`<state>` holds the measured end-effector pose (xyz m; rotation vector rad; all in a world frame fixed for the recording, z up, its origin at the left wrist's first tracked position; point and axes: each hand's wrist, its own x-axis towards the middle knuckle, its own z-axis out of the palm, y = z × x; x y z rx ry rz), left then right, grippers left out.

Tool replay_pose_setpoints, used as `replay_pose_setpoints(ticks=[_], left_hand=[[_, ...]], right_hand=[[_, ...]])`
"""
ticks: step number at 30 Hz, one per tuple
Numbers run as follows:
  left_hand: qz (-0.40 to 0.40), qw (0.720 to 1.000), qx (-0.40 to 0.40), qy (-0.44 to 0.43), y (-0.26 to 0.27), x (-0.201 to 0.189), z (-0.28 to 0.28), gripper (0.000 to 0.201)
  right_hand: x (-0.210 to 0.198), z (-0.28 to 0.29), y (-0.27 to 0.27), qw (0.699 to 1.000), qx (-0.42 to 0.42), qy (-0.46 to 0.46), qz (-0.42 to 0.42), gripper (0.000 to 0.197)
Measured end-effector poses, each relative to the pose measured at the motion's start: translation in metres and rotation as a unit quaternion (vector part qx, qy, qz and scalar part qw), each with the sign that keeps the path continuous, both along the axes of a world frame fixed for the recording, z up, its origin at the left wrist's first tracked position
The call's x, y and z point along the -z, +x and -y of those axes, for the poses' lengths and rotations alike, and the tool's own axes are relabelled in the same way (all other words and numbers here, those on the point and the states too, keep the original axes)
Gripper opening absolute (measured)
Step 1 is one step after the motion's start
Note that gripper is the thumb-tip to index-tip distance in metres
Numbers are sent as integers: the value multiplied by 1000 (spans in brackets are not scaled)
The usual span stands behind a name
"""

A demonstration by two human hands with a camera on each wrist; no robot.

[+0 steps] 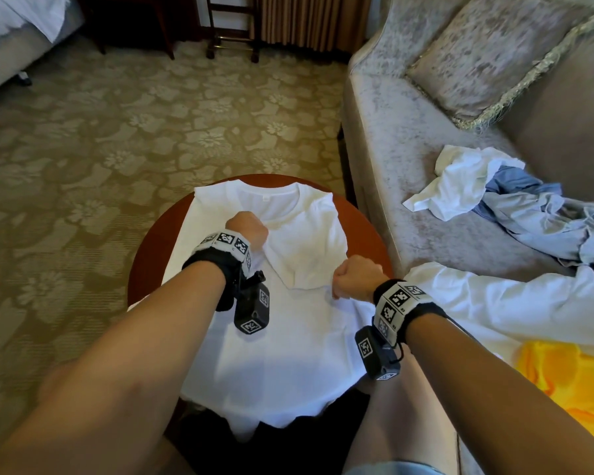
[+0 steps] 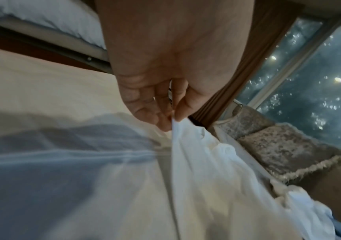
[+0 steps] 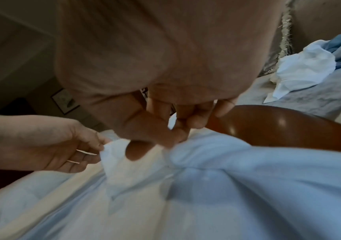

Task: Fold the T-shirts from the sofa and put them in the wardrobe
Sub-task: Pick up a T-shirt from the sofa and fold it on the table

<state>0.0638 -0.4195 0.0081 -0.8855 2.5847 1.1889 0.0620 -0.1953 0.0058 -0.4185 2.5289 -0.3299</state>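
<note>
While both bare forearms reach out over the round reddish-brown wooden table (image 1: 144,265), a white cotton T-shirt (image 1: 271,354) lies spread across its top, collar at twelve o'clock and hem spilling off the edge at six o'clock. One side of the shirt is already turned in toward the middle, so a sleeve and side panel lie doubled over the chest.

At about eleven o'clock on the table, the left hand (image 1: 247,231) is curled, thumb and fingers (image 2: 161,113) pinching a raised ridge of the white fabric. At about three o'clock, the right hand (image 1: 355,275) is curled too, its fingertips (image 3: 183,128) pinching the folded edge of the same shirt. The two hands are near each other but apart, with the doubled panel stretched between them. Each wrist wears a black band with black-and-white square markers and a small dark camera block.

Off to three o'clock of the table, the pale grey velvet sofa (image 1: 391,149) carries a fringed cushion (image 1: 487,56) at its far end. On the seat sit a crumpled white garment (image 1: 460,186), a rumpled light blue one (image 1: 546,221) touching it, another white T-shirt (image 1: 501,303) lying loosely nearer the table, and a bright yellow cloth (image 1: 570,382) at four o'clock. Patterned beige carpet (image 1: 83,166) covers the floor.
</note>
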Motion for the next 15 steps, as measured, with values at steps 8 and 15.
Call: replay_pose_setpoints(ticks=[8,15], left_hand=[[13,998,50,-41,0,15,-5,30],[-56,997,-12,-51,-5,18,-12,21]], right_hand=[[18,1,-7,982,35,-178,-58,52],[35,4,-10,979,58,-136,-140,14]])
